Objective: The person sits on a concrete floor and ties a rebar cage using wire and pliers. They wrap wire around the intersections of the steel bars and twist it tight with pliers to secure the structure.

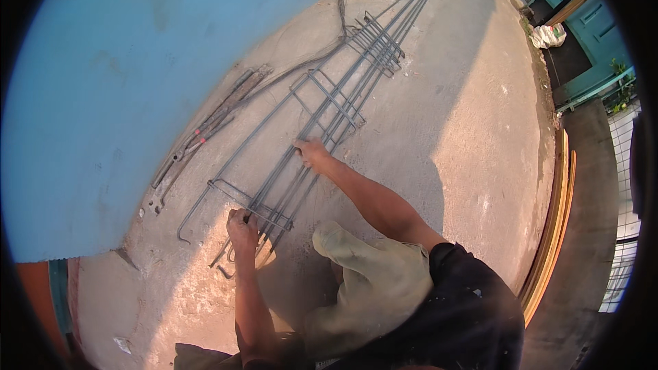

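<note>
A long steel rebar cage (277, 164) lies on the concrete, its bars running from near my knees to the far end. My right hand (314, 153) is closed around one of the long bars, midway between two stirrups. At the near end, my left hand (243, 229) is closed beside the nearest stirrup (233, 192), against the bars; its fingers hide what they pinch. Hooked bar ends (223, 270) stick out below that hand. Farther up, more stirrups are bunched closely together (377, 44) around the bars.
Long dark metal rods or tools (199, 133) with red marks lie left of the cage, beside a large blue panel (103, 96). Thin dark wire (295, 68) trails across the ground. Wooden planks (558, 219) lie along the right, and a white sack (548, 35) sits farther back.
</note>
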The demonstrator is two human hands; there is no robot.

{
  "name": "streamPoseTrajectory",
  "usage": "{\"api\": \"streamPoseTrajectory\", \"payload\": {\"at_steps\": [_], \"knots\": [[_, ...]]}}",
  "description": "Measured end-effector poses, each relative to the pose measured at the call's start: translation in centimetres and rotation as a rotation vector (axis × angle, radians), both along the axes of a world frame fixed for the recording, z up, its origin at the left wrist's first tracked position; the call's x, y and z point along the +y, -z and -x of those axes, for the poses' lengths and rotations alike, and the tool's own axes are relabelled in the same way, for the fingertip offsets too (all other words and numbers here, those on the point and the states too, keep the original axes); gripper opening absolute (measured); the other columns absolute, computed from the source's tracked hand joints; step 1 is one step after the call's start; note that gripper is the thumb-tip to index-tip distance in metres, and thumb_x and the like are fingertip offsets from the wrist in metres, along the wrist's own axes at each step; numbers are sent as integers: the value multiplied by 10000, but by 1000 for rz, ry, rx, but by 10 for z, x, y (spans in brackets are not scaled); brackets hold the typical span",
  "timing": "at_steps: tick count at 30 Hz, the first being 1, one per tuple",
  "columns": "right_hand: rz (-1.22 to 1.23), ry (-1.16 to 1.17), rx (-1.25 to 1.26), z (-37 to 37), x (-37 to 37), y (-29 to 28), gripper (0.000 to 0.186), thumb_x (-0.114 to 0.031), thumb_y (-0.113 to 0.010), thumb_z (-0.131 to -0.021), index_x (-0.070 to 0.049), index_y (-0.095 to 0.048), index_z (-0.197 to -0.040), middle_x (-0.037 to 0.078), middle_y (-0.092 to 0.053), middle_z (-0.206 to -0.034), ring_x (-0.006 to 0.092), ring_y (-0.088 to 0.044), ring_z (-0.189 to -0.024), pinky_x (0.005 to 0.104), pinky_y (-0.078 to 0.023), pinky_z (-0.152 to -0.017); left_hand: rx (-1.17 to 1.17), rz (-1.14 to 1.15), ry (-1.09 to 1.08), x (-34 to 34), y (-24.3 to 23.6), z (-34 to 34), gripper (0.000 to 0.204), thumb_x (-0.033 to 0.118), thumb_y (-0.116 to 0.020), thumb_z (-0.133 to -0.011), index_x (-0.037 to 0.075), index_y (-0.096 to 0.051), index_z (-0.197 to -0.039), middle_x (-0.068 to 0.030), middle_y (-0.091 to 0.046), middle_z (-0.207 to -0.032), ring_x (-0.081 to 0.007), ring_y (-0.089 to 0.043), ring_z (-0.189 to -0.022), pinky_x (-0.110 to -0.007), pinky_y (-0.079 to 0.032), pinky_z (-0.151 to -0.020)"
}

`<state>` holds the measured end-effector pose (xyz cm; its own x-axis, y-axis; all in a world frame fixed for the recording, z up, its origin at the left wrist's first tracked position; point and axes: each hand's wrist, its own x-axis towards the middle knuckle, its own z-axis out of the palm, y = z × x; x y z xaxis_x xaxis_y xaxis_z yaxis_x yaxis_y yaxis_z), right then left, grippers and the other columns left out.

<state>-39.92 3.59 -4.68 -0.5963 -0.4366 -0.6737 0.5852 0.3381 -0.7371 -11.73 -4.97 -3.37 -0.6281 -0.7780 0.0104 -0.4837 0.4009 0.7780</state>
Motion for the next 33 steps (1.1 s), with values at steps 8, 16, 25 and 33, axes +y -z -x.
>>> {"api": "streamPoseTrajectory", "payload": {"at_steps": [8, 16, 25, 33], "knots": [[-76, -73, 30, 3, -9, 19, 178, -148, -547, -959, 8, -565, -874, 66, -559, -691, 109, -362, -432, 271, -260, -344, -26, 3, 11, -9, 11, -4, 132, 102, -713, -762, -18, -688, -810, -197, -656, -795, -306, -644, -733, -395, -489, -665], [189, -44, -43, 8, -6, 3, 143, -133, -539, -930, 0, -487, -924, 90, -553, -724, 103, -372, -451, 251, -248, -366, -421, -429, 91, -52, -19, -44, 371, 318, -636, -899, -35, -699, -801, -89, -603, -600, -171, -570, -559, -346, -465, -580], [367, 9, -49, 15, -5, 18, 140, -129, -486, -962, -2, -517, -913, 80, -531, -750, 99, -404, -518, 242, -292, -393, -494, -445, -55, -90, -73, -101, 580, 503, -608, -900, -33, -669, -1114, -182, -710, -1013, -267, -690, -936, -408, -542, -821], [375, -39, -75, 14, -21, 30, 143, -144, -497, -971, -8, -507, -928, 83, -535, -768, 119, -419, -560, 258, -321, -442, -221, -713, -64, -84, -31, -150, 429, 297, -791, -772, 15, -720, -1087, -144, -727, -969, -258, -690, -919, -388, -548, -807]]}}
